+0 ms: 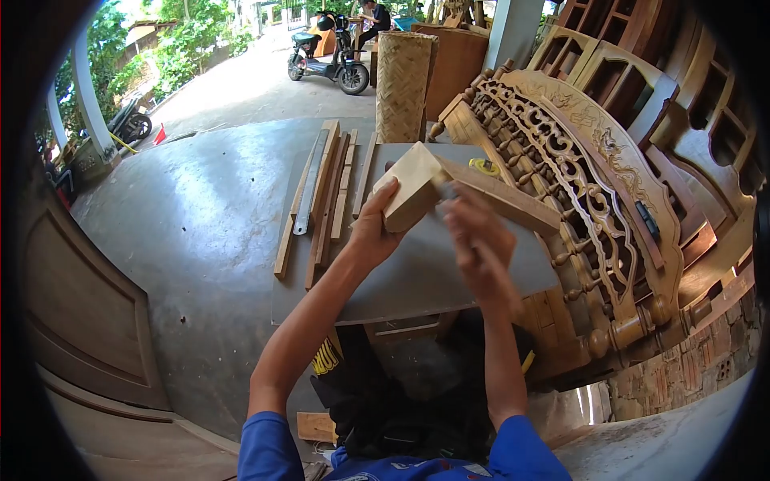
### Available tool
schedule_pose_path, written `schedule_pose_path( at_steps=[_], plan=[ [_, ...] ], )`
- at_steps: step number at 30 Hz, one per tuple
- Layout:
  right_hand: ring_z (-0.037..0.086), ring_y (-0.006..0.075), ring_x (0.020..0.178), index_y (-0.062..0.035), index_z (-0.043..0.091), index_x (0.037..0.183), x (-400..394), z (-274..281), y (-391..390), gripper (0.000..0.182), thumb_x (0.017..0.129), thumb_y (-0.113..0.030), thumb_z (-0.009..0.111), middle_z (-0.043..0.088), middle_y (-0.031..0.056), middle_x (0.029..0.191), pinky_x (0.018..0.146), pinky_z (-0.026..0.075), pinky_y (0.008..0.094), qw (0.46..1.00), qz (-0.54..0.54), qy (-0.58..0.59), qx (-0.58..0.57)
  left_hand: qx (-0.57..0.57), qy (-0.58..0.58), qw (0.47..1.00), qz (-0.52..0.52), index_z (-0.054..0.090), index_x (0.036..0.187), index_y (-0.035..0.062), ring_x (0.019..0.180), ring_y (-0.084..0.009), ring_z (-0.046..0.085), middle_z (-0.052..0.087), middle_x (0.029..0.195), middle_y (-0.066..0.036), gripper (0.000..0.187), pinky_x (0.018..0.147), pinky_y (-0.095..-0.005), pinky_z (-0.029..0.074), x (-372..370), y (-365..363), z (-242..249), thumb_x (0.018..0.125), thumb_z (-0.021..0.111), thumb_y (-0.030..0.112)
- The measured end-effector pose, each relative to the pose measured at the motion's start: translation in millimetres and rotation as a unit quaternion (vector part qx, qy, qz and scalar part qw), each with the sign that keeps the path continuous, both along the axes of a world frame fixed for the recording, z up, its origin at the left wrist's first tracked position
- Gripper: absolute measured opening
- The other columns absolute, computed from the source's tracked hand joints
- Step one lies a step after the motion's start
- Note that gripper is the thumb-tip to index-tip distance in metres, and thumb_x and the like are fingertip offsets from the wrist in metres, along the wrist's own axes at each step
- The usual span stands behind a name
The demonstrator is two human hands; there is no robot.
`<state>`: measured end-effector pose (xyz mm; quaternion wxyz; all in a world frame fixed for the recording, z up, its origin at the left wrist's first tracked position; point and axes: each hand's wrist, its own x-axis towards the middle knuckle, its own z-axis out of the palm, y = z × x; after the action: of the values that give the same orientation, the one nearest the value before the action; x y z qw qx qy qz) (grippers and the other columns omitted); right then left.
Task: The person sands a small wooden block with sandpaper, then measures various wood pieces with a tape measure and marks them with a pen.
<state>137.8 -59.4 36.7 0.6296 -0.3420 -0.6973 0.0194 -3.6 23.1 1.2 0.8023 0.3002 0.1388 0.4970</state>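
Note:
My left hand (377, 224) grips a thick, pale wooden block (411, 183), fingers along its left side and underside. From the block's right side a long wooden beam (509, 196) runs to the right over the table; their junction is partly covered. My right hand (481, 236), smeared by motion, is closed around a hand tool (497, 276) with a wood-coloured handle. The tool's greyish end (446, 192) meets the block's right edge in this view; its exact kind is blurred. Beneath both hands lies the grey tabletop (401, 280).
Wooden strips (325, 216) and a metal ruler (309, 192) lie on the left. A yellow tape measure (484, 166) rests behind the beam. Carved furniture panels (577, 160) lean on the right. A woven roll (403, 84), a scooter (329, 60) and a seated person (374, 20) are farther back.

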Motion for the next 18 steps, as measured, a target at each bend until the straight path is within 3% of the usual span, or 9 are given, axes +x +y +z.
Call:
schedule_pose_path(
  at_steps=[2, 3, 6, 8, 11, 13, 16, 18],
  plan=[
    [0.063, 0.02, 0.085, -0.0052, 0.065, 0.095, -4, -18, -5, 0.02, 0.078, 0.004, 0.058, 0.061, 0.0145, 0.105, 0.073, 0.049, 0.028, 0.973, 0.167, -0.148, -0.065, 0.001, 0.033, 0.999, -0.021, 0.036, 0.127, 0.0092, 0.1, -0.0183, 0.054, 0.051, 0.112, -0.009, 0.051, 0.087, -0.0311, 0.047, -4, 1, -3, 0.086, 0.053, 0.033],
    [0.062, 0.0191, 0.085, -0.0038, 0.064, 0.094, -5, -21, -2, 0.017, 0.082, 0.003, 0.054, 0.061, 0.0138, 0.105, 0.075, 0.049, 0.0288, 0.976, 0.155, -0.147, -0.044, 0.0, 0.043, 0.999, -0.025, 0.035, 0.128, 0.0099, 0.098, -0.0182, 0.054, 0.049, 0.112, -0.01, 0.052, 0.086, -0.0316, 0.047, -4, -1, -1, 0.085, 0.055, 0.032],
    [0.059, 0.0166, 0.087, 0.0007, 0.062, 0.097, 11, -20, -3, 0.018, 0.08, -0.003, 0.062, 0.061, 0.0088, 0.098, 0.077, 0.047, 0.027, 0.985, 0.016, 0.15, -0.086, 0.017, 0.007, 1.0, -0.013, 0.033, 0.128, 0.0104, 0.101, -0.0179, 0.052, 0.048, 0.115, -0.009, 0.055, 0.087, -0.0315, 0.046, 1, 2, -4, 0.083, 0.057, 0.03],
    [0.056, 0.0191, 0.097, 0.0003, 0.06, 0.1, 22, -16, -3, 0.019, 0.082, -0.003, 0.059, 0.058, 0.0115, 0.107, 0.083, 0.045, 0.0292, 0.937, -0.227, 0.261, -0.058, 0.002, -0.005, 1.0, -0.003, 0.028, 0.13, 0.0113, 0.103, -0.0175, 0.051, 0.044, 0.118, -0.008, 0.062, 0.088, -0.0325, 0.046, -3, 5, -6, 0.08, 0.063, 0.021],
    [0.054, 0.0191, 0.1, 0.0012, 0.056, 0.106, 30, -26, -21, 0.027, 0.081, -0.008, 0.061, 0.056, 0.0117, 0.108, 0.084, 0.045, 0.0296, 0.931, -0.226, 0.269, -0.095, 0.057, 0.005, 0.998, 0.014, 0.025, 0.13, 0.0114, 0.104, -0.0187, 0.05, 0.043, 0.118, -0.008, 0.069, 0.089, -0.0342, 0.046, -4, 11, -9, 0.075, 0.067, 0.015],
    [0.054, 0.0191, 0.099, 0.0003, 0.055, 0.107, 24, -38, -35, 0.028, 0.082, -0.009, 0.062, 0.055, 0.0118, 0.108, 0.084, 0.045, 0.0296, 0.958, -0.126, 0.216, -0.141, 0.106, 0.025, 0.993, 0.038, 0.024, 0.13, 0.0115, 0.104, -0.0199, 0.05, 0.043, 0.118, -0.008, 0.073, 0.089, -0.0354, 0.046, -2, 2, -3, 0.073, 0.069, 0.011],
    [0.055, 0.016, 0.093, -0.001, 0.054, 0.108, 17, -59, -34, 0.029, 0.082, -0.011, 0.062, 0.057, 0.0098, 0.103, 0.082, 0.044, 0.0271, 0.962, -0.048, 0.206, -0.174, 0.093, 0.001, 0.995, 0.048, 0.024, 0.129, 0.0094, 0.104, -0.0216, 0.05, 0.043, 0.117, -0.008, 0.074, 0.088, -0.0366, 0.046, 0, 12, -12, 0.072, 0.071, 0.011],
    [0.055, 0.0143, 0.091, -0.0015, 0.054, 0.108, 17, -69, -31, 0.03, 0.082, -0.012, 0.063, 0.058, 0.0087, 0.101, 0.081, 0.043, 0.0258, 0.948, -0.03, 0.236, -0.211, 0.042, -0.019, 0.998, 0.041, 0.03, 0.126, 0.0065, 0.103, -0.0185, 0.05, 0.047, 0.112, -0.008, 0.064, 0.089, -0.0357, 0.045, -5, 18, -19, 0.076, 0.069, 0.016]
  ],
)
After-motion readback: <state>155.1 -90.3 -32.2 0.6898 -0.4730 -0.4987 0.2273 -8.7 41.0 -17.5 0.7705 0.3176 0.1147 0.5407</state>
